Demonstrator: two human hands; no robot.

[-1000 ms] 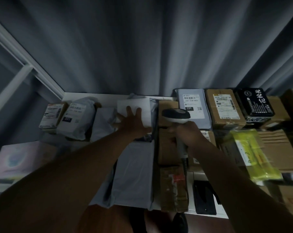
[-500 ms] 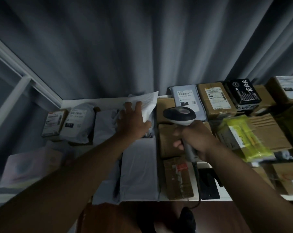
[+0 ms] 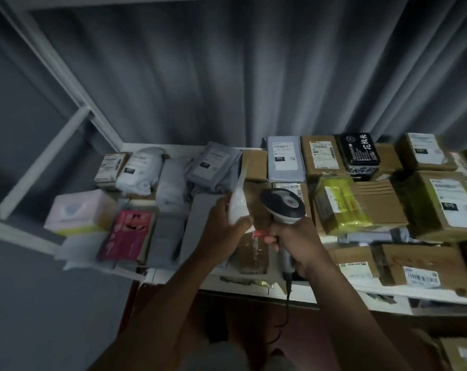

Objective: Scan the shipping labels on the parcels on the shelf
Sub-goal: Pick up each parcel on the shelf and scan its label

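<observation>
My left hand grips a thin white mailer parcel, held up on edge above the shelf. My right hand holds a grey and black barcode scanner by its handle, just right of the mailer, its head turned toward it. A red glow shows on the fingers by the mailer's lower edge. Several labelled parcels lie on the shelf: a grey bag marked 231, a cardboard box, a black pack with white characters.
A yellow-wrapped box and more cardboard boxes fill the right of the shelf. Grey bags, a pink box and a red packet lie left. A curtain hangs behind. The scanner cable drops below the shelf.
My left hand has lifted the white mailer off the pile and turned it on edge toward the scanner. My right hand brought the scanner closer to it. The view shifted left and down.
</observation>
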